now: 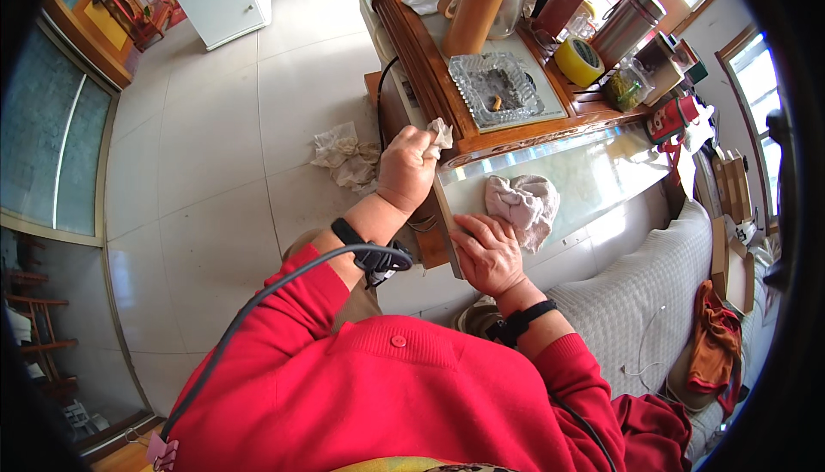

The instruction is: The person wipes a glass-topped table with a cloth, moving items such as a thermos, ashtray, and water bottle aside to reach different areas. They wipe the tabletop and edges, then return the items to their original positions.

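My left hand is closed around a crumpled white tissue, held at the front left corner of a wooden tea tray. My right hand lies on the near corner of the glass-topped table, its fingers slightly bent and nothing seen in its grasp. Just beyond those fingers is a bunched pale pink cloth; whether they touch it I cannot tell. On the tray a square glass ashtray contains grey ash and a cigarette butt.
An orange-brown thermal jug, yellow tape roll, metal flask and small jar stand on the tray. Crumpled used tissues lie at the table's left side. A black cable hangs there. The covered sofa is at right.
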### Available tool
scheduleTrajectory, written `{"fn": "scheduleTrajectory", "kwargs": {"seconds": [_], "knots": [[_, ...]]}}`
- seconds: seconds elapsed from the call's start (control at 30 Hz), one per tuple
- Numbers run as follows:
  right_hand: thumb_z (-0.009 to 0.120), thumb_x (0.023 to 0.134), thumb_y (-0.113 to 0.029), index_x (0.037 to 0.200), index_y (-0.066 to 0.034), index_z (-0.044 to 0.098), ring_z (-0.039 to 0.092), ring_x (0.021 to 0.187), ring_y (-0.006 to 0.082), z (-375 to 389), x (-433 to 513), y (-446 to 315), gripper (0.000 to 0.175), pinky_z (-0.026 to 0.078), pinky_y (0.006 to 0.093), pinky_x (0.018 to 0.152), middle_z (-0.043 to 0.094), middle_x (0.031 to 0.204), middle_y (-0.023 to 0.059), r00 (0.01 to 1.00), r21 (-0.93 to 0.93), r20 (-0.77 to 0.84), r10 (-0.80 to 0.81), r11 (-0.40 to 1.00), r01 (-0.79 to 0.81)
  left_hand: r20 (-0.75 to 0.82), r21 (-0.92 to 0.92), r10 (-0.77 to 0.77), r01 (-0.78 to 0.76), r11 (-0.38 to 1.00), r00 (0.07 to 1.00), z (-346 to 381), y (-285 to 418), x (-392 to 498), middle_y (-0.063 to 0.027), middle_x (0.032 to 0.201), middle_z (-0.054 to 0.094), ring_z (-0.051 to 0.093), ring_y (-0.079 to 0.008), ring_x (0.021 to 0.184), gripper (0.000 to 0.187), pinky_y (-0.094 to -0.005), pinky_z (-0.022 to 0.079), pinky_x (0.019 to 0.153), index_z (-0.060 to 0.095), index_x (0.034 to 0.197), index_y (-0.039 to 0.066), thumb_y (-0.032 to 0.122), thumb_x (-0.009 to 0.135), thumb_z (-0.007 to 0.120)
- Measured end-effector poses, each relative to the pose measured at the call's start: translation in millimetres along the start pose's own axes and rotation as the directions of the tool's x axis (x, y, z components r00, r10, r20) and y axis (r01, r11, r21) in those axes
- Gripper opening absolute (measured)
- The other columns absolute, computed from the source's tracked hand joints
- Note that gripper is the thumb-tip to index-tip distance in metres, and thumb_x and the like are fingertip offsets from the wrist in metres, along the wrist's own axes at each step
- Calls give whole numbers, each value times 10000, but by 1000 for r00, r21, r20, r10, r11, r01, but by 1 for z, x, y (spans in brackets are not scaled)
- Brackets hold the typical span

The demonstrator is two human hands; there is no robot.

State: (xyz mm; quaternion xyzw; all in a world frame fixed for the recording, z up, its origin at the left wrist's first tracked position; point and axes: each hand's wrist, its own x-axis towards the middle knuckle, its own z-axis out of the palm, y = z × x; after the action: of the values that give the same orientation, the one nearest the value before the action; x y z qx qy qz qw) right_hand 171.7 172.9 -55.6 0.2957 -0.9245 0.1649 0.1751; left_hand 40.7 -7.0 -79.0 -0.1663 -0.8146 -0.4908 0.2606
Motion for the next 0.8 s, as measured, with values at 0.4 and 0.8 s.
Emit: {"fn": "scheduleTrajectory", "kwargs": {"seconds": [0.4,0.8], "knots": [[687,775,-90,1062,-120,664,599,1109,236,-2,0,-1,289,442,409,971,622,1221,39,1000,18,6,16,1000,-16,-85,11,-76,78,997,993,14,-54,68,-153,907,643,630,-356,854,172,-406,519,769,657,907,26,14,736,671],[676,772,-94,1067,-113,674,600,1114,230,-2,1,0,295,440,407,981,629,1216,45,1000,9,12,7,1000,-7,39,-203,40,-31,979,998,7,-30,36,-71,895,604,635,-217,819,266,-317,522,751,631,950,39,-116,740,685]]}}
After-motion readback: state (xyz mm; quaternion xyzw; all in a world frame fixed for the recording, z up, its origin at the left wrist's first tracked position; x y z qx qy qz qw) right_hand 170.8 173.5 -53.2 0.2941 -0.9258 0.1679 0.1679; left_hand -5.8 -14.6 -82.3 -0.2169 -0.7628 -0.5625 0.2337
